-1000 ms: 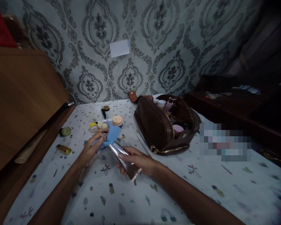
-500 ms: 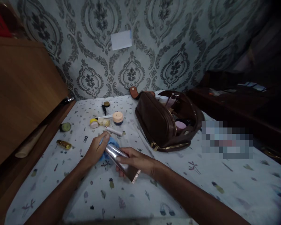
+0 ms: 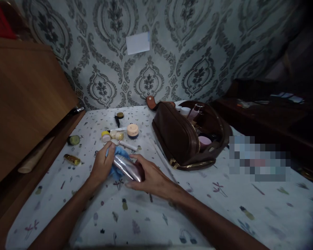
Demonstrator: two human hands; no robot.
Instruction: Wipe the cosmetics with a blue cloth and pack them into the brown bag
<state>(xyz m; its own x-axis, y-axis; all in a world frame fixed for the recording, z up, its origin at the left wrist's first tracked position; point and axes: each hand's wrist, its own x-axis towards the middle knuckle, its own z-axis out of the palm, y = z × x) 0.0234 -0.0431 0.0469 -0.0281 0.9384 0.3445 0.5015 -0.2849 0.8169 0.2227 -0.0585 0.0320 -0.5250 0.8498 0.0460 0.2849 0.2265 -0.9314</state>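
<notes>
My right hand (image 3: 151,178) is closed round a shiny metallic tube (image 3: 126,166), holding it slanted above the patterned sheet (image 3: 135,215). My left hand (image 3: 102,165) is closed on a blue cloth (image 3: 118,156) and presses it against the tube's upper end. Both hands meet just in front of a cluster of small jars and tubes.
An open brown toiletry bag (image 3: 182,139) with bottles and jars inside lies to the right. A peach-lidded jar (image 3: 133,130), small round pots (image 3: 106,136), a white stick (image 3: 127,146), a gold tube (image 3: 71,159) and a green-lidded jar (image 3: 73,140) lie around. Wooden furniture (image 3: 23,104) stands left, a dark shelf (image 3: 263,118) right.
My right hand has turned the tube, so its lower end is now hidden in my palm. My left hand has slid the blue cloth along the tube's upper part.
</notes>
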